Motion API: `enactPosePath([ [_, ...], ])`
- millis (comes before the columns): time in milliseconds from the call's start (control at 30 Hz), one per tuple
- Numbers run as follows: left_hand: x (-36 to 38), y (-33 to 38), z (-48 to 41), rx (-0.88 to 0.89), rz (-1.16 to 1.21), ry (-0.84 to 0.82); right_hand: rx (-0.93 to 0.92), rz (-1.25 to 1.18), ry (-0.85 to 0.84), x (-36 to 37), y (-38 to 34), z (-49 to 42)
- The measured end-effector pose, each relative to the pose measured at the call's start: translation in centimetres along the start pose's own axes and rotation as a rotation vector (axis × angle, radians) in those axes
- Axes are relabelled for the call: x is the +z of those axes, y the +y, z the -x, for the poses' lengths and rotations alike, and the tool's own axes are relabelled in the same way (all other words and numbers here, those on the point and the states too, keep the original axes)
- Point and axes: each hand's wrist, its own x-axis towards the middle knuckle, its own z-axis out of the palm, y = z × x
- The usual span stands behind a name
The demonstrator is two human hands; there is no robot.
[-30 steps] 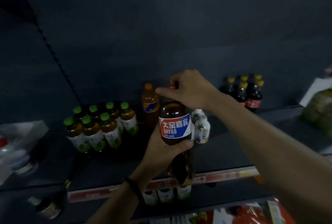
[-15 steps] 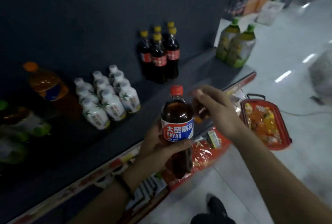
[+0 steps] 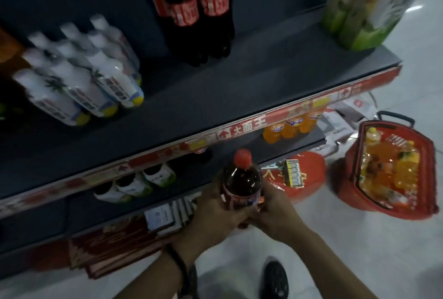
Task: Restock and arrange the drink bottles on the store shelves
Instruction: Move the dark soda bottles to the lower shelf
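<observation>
A dark soda bottle [image 3: 242, 182] with a red cap and a red-blue label stands upright in both my hands, in front of the lower shelf. My left hand [image 3: 215, 217] wraps its left side and base. My right hand [image 3: 273, 210] grips its right side. On the upper dark shelf [image 3: 215, 97] stand several white bottles [image 3: 79, 78] at the left, dark cola bottles [image 3: 194, 11] in the middle and green tea bottles [image 3: 364, 3] at the right end.
Under the red price strip [image 3: 239, 131] the lower shelf holds orange soda bottles [image 3: 292, 123] and white-green bottles [image 3: 134, 183]. A red basket [image 3: 426, 178] with orange drinks sits on the pale floor at the right. Red packs [image 3: 304, 176] and boxes [image 3: 165, 214] lie lowest. My shoe [image 3: 274, 279] is below.
The view has swung down and right. The bottle has come down from upper-shelf height to the lower shelf's front. My right hand left the cap and now grips the bottle's side.
</observation>
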Motion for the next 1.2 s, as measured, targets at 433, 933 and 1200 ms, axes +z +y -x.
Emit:
enactPosePath([
  [433, -2.3, -20.4, -18.5, -0.295, -0.022, 0.446, -0.08, 0.187, 0.052, 3.6, 14.1, -19.2],
  [933, -4.2, -23.9, -28.0, 0.018, 0.012, 0.577, -0.057, 0.194, 0.029, 5.5, 18.1, -28.2],
  [1200, -2.8, -24.1, -26.7, 0.016, 0.038, 0.539, -0.046, 0.212, -0.016, 6.3, 17.5, -29.5],
])
